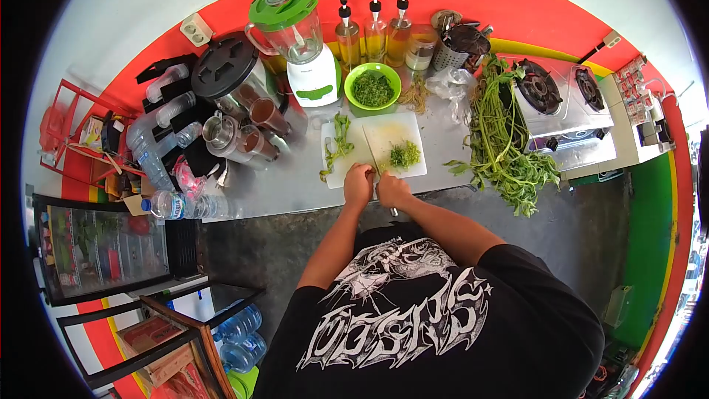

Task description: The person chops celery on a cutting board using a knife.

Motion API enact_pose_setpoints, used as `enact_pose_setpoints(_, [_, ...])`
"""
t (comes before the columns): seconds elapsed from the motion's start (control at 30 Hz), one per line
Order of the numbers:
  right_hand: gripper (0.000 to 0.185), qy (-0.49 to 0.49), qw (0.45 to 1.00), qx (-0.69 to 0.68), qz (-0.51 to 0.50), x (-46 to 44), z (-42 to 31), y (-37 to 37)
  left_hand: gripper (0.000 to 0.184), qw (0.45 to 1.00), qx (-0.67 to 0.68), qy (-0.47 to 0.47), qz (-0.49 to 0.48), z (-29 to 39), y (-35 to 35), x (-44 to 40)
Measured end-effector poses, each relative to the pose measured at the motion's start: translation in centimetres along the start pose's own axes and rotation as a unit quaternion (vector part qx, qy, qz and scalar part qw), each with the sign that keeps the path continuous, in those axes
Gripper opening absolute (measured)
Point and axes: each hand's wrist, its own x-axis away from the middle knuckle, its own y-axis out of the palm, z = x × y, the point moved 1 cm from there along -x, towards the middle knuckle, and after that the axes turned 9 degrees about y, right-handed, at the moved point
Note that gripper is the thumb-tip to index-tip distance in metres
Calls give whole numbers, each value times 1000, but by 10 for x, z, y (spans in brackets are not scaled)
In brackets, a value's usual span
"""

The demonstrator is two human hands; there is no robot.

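Observation:
A white cutting board lies at the front edge of the steel counter. My right hand is closed around the handle of a knife, whose blade points away from me across the board. Close beside the blade, my left hand has its fingers curled at the board's front edge; what they hold is hidden. Chopped greens form a small pile right of the blade. Uncut leafy stalks rest along the board's left side. Behind the board is a green bowl with more chopped greens inside.
A blender and pump bottles stand at the back. A large bunch of leafy greens hangs over the counter's front edge, beside a gas stove. Steel containers and plastic bottles crowd the left.

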Motion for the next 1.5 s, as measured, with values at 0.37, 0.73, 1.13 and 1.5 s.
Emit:
enact_pose_setpoints(0.37, [42,-39,999,-6,-3,-7,0,-3,3,998,20,54,30,6,-4,5])
enact_pose_setpoints(0.73, [35,-65,997,26,24,10,5,1,17,988,-127,68,50,11,-2,23])
enact_pose_setpoints(1.13, [33,-45,999,0,11,0,-5,-6,17,995,-77,53,33,5,-10,22])
enact_pose_setpoints(1.5, [31,-47,999,7,19,0,-3,-3,11,997,-74,16,14,8,-16,18])
